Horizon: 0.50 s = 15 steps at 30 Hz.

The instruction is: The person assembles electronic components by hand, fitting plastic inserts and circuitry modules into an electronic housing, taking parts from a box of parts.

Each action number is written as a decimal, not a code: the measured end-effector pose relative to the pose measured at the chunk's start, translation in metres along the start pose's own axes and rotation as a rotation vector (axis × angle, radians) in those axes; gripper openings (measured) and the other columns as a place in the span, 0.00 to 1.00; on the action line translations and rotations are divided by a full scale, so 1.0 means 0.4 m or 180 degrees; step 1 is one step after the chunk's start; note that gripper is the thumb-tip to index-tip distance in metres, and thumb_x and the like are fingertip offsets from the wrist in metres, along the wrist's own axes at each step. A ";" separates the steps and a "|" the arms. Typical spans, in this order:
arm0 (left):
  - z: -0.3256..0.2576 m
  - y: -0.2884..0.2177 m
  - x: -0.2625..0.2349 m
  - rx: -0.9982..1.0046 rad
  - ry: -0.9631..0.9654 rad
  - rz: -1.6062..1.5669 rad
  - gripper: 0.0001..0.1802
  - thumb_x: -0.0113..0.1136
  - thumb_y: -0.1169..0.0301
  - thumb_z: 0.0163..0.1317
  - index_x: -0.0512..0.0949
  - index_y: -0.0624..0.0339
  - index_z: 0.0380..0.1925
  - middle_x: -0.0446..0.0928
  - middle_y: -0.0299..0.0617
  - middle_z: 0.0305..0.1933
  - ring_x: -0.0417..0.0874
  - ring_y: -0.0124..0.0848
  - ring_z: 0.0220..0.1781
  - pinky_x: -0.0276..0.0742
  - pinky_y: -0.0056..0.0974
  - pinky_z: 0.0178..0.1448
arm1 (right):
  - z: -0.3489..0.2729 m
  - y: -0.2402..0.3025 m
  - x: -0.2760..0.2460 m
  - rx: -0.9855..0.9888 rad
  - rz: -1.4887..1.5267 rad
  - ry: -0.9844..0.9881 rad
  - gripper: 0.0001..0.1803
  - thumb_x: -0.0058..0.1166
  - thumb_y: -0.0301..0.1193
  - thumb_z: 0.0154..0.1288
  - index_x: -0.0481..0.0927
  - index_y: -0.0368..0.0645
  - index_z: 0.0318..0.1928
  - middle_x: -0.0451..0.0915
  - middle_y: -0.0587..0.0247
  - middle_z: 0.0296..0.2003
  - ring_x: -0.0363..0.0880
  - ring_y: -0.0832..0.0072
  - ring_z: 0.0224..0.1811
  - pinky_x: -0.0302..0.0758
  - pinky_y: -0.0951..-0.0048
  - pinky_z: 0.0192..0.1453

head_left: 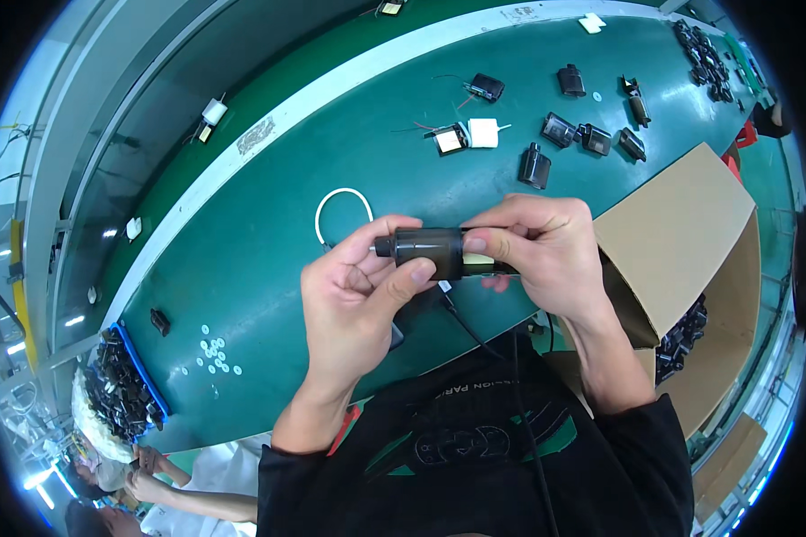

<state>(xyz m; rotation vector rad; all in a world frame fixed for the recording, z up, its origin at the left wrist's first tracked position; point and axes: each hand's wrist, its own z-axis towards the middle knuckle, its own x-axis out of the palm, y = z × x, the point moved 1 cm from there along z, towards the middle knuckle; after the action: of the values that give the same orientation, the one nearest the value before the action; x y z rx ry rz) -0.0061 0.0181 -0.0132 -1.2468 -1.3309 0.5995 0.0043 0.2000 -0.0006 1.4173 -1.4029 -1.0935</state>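
Observation:
Between both hands, in front of my chest, lies a vape (434, 243) with a dark translucent body and a narrow black mouthpiece pointing left. My left hand (354, 295) is closed round the mouthpiece end, thumb along the near side. My right hand (546, 255) pinches the other end, where a pale yellow patch shows under the thumb. Its fingertips on the far side are partly hidden. Below the vape a black cable (461, 315) with a light plug runs toward my body. A dark object near my left wrist is mostly covered.
Several dark vape housings (535, 166) lie at the far right of the green table (269, 233). Wired parts with white pads (484, 132) sit farther back. A white cable loop (343, 191), small clear discs (215, 345), a filled blue bin (139, 367) and a cardboard box (681, 233) surround me. Co-workers sit lower left.

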 end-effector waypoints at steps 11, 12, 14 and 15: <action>0.076 -0.043 0.044 0.0179 0.0720 0.0425 0.21 0.63 0.88 0.51 0.72 0.72 0.47 0.79 0.47 0.40 0.81 0.27 0.40 0.77 0.27 0.45 | -0.031 -0.005 -0.088 -0.0214 0.0186 0.0421 0.20 0.60 0.25 0.59 0.78 0.39 0.53 0.79 0.61 0.35 0.77 0.80 0.31 0.74 0.79 0.33; 0.120 -0.048 0.034 0.0434 0.0781 0.0787 0.20 0.64 0.86 0.49 0.74 0.69 0.45 0.79 0.43 0.40 0.79 0.24 0.36 0.76 0.26 0.41 | -0.066 0.022 -0.114 -0.0651 -0.0588 -0.0025 0.27 0.62 0.26 0.56 0.74 0.41 0.58 0.78 0.61 0.38 0.77 0.77 0.35 0.74 0.76 0.38; 0.234 -0.076 0.027 0.0590 0.0232 0.1206 0.18 0.65 0.76 0.52 0.76 0.66 0.44 0.78 0.40 0.38 0.78 0.24 0.32 0.75 0.30 0.39 | -0.173 0.051 -0.215 -0.1412 -0.1872 -0.1185 0.26 0.62 0.26 0.54 0.75 0.41 0.56 0.78 0.60 0.37 0.77 0.76 0.34 0.74 0.73 0.40; 0.316 -0.075 0.015 0.0725 -0.0040 0.1175 0.17 0.64 0.73 0.55 0.77 0.65 0.44 0.79 0.41 0.37 0.79 0.25 0.32 0.76 0.30 0.41 | -0.250 0.058 -0.287 -0.1381 -0.2322 -0.1795 0.22 0.59 0.25 0.56 0.76 0.37 0.53 0.78 0.59 0.36 0.77 0.76 0.34 0.74 0.75 0.39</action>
<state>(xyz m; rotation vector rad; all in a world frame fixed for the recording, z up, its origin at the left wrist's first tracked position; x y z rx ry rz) -0.1306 0.0549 -0.0105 -1.3077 -1.0136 0.9912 0.0953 0.3130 0.0509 1.3674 -0.8867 -2.2497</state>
